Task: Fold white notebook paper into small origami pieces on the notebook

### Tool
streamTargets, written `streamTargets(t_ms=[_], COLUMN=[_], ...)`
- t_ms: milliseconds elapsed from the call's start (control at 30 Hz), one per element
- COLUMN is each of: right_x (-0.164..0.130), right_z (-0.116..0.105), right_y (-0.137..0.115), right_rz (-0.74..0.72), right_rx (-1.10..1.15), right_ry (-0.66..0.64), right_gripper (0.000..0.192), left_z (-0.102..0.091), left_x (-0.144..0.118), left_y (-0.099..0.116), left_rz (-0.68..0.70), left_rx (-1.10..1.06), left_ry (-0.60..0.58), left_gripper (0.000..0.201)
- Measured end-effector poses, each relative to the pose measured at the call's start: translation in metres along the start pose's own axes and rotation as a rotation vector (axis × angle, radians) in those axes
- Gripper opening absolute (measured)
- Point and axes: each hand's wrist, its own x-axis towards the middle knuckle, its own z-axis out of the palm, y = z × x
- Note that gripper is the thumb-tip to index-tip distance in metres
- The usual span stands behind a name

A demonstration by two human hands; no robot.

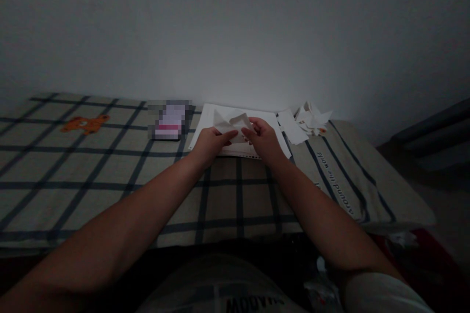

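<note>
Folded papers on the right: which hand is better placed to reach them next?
Probably the right hand: it is nearer the folded papers; the left hand is farther off. Both hold the white paper, though.

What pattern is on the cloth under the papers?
Dark bluish lines crossing in a check on pale cloth; head view.

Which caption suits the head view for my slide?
Left hand and right hand hold folded white paper over white sheets on a checked cloth.

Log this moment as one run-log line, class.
left hand: holds folded paper | right hand: holds same paper | beneath: white sheets | left of sheets: phone | right: paper pieces
</note>
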Motion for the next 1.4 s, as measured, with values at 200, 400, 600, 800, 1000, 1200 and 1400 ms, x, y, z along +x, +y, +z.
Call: streamTargets(t_ms=[200,400,600,800,1000,1200,1400], right_x=[0.002,0.002,0.004,0.006,0.004,0.004,0.003], right_z=[-0.002,-0.003,-0.005,-0.004,0.0,0.001,0.001], right_y=[0.003,0.003,0.003,0.01,0.009,0.004,0.003], right_rz=[-0.026,-0.029,-0.097,-0.108,-0.085,-0.034,-0.038], right_rx=[-0.014,-0.011,-0.098,-0.103,-0.055,0.002,-0.015], right_ry=[-0.017,-0.035,-0.025,-0.031,-0.023,-0.03,-0.046], right_gripper=[0.051,0.049,0.053,0.056,0.055,0.056,0.048], left_z=[0.001,0.001,0.0,0.0,-0.001,-0.003,-0.003], left_x=[0.003,0.004,0.007,0.006,0.002,0.001,0.002], left_y=[-0.001,-0.004,-0.008,-0.007,-0.005,-0.002,-0.004], left_rz=[-0.011,0.018,0.038,0.086,0.155,0.244,0.258], left_rx=[-0.112,-0.097,-0.045,0.022,0.057,0.169,0.141], left_ry=[-0.028,-0.019,0.014,0.04,0.066,0.043,0.037], left_gripper=[0.018,0.025,0.033,0.034,0.032,0.028,0.027])
